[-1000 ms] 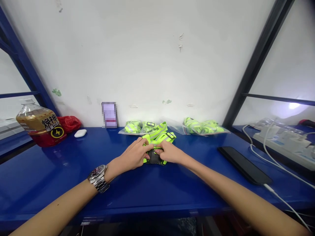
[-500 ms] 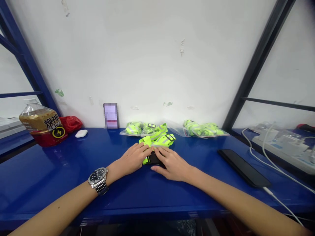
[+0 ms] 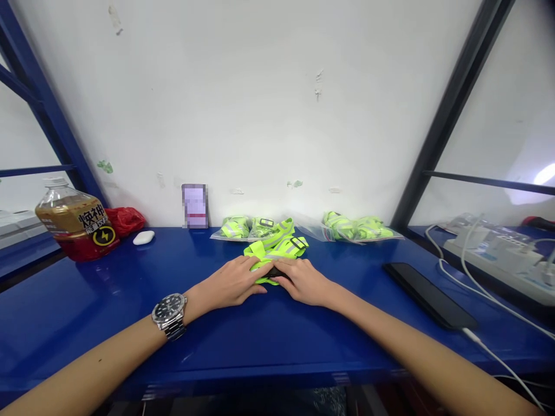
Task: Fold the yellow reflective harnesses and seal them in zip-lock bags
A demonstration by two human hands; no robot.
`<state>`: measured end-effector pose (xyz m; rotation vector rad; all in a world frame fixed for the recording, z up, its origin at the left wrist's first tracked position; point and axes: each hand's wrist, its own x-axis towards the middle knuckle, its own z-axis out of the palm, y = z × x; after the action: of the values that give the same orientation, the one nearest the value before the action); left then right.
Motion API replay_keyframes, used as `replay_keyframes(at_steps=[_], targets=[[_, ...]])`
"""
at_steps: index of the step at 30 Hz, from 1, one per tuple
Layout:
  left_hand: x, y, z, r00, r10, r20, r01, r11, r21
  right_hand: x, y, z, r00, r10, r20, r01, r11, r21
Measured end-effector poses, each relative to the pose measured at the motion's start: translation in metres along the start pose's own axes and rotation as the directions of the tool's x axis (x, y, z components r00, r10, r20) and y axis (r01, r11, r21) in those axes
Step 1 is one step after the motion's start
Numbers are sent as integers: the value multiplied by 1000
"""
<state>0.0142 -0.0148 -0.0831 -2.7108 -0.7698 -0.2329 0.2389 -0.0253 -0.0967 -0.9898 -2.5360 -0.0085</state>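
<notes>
A neon yellow-green reflective strap (image 3: 284, 247) with a black buckle lies in loose folds at the middle of the blue table (image 3: 208, 346). My left hand (image 3: 234, 281), with a metal watch on the wrist, is closed on the strap's near left part, thumb toward me. From the right, my right hand (image 3: 303, 281) grips a black piece (image 3: 274, 272) at the strap's near end, and the fingertips of both hands meet there. My fingers cover much of that black piece. Behind the strap are clear bags (image 3: 236, 227) of similar straps, with another bagged pair (image 3: 359, 226) farther right.
A large drink bottle (image 3: 77, 219), a red plastic bag (image 3: 125, 221) and a white case (image 3: 143, 237) stand at the left. A phone (image 3: 196, 206) leans on the wall. On the right lie a black phone (image 3: 429, 294) with a cable and a power strip (image 3: 503, 260).
The black piece has tipped and shows less between my hands. My left thumb has come out toward me, and my right thumb has moved up against the black piece.
</notes>
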Motion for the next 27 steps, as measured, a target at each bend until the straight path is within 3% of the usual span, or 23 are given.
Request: replay_keyframes(at_steps=[6, 10, 14, 17, 20, 27], targets=[[5, -4, 8, 1000, 3, 7, -3, 999, 54, 0, 0, -5, 999, 39, 5, -40, 995, 96], [6, -6, 13, 1000, 1, -5, -1, 1000, 30, -6, 5, 0, 999, -18, -41, 23, 992, 126], [5, -7, 16, 999, -2, -39, -1, 997, -76, -8, 4, 8, 994, -9, -109, 16, 998, 64], [4, -5, 13, 995, -61, -74, 45, 980, -194, -9, -4, 11, 994, 29, -108, -34, 999, -41], [3, -1, 6, 990, -134, -37, 117, 947, -299, -11, -14, 11, 989, 82, -119, -93, 991, -92], [11, 6, -9, 945, -301, 126, 325, 834, -447, -8, -19, 2, 977, 204, -61, -180, 944, 276]])
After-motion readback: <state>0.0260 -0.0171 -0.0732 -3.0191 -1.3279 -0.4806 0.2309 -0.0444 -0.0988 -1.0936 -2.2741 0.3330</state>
